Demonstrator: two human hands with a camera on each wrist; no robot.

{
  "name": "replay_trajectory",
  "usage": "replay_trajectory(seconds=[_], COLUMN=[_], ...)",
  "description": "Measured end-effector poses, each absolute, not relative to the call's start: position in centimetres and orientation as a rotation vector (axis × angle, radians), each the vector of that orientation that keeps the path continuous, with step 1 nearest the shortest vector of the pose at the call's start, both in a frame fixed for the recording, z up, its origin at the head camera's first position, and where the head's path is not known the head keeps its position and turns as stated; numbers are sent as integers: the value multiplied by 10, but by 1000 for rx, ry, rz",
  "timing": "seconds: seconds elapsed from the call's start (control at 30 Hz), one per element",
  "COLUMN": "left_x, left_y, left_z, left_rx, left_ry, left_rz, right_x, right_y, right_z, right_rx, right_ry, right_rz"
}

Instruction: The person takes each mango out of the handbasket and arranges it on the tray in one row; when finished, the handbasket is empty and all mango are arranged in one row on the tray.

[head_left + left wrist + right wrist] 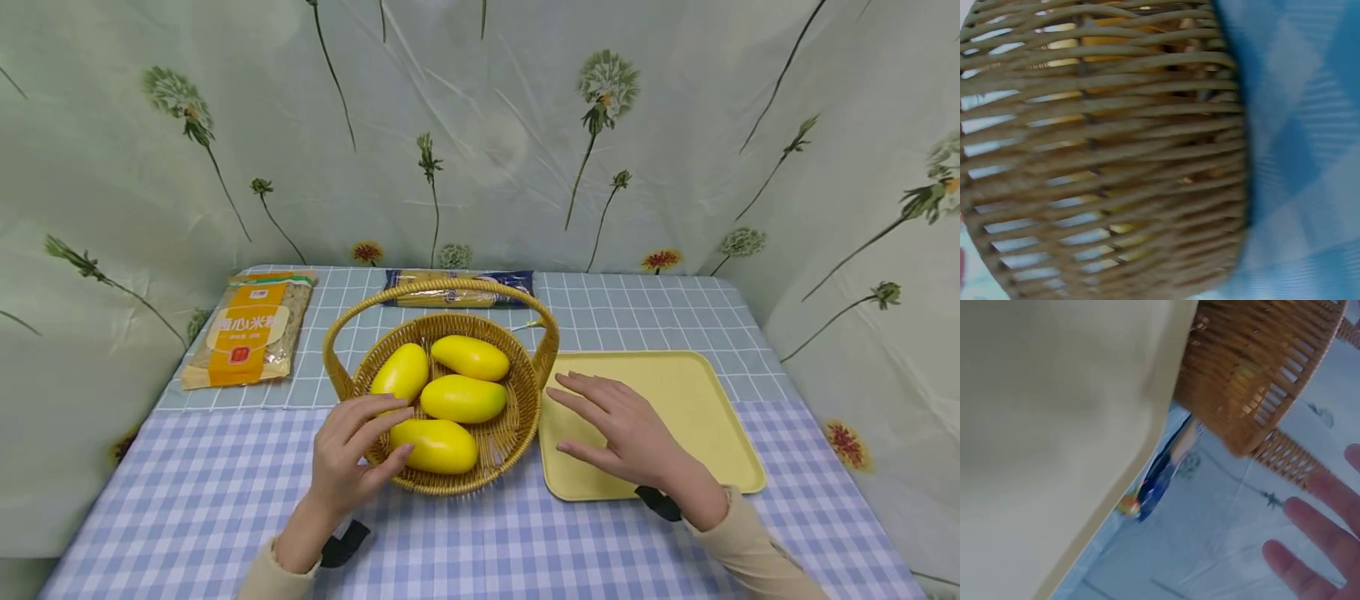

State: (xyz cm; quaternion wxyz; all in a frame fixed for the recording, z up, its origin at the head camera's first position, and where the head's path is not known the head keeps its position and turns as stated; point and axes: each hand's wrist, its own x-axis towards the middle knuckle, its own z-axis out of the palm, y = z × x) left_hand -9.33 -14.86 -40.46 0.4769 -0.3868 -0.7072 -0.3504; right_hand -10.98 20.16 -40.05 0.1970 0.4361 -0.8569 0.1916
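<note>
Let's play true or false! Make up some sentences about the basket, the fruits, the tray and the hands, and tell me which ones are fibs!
1. Four yellow fruits lie in the wicker basket. True.
2. The tray is full of fruits. False: no fruit lies on the yellow tray.
3. The left hand is closer to the fruits than the right hand is. True.
4. The right hand grips the basket's handle. False: it holds nothing and is over the tray.
5. A blue packet lies behind the basket in the head view. True.
</note>
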Motion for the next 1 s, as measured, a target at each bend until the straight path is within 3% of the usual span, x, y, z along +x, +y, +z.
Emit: replay_trajectory(seconds=[0.23,0.53,0.8,1.0], left_x=[-91,-95,-121,-126], left_y=[-153,-169,-184,-189], left_z=[-408,-418,-451,-460], left_rx=[-531,-202,-217,-332], left_ry=[-1483,-1911,-1916,-1850], left_rz=[-1114,-1676,-1985,-2023], right_x=[-121,-132,-140,-143], right_y=[174,146,122,106], right_z=[-388,-377,-372,-363], right_rx=[1335,1443,1452,1279], right_ry=[-2153,-2193,-2456,-2771], right_rz=[730,816,901,779])
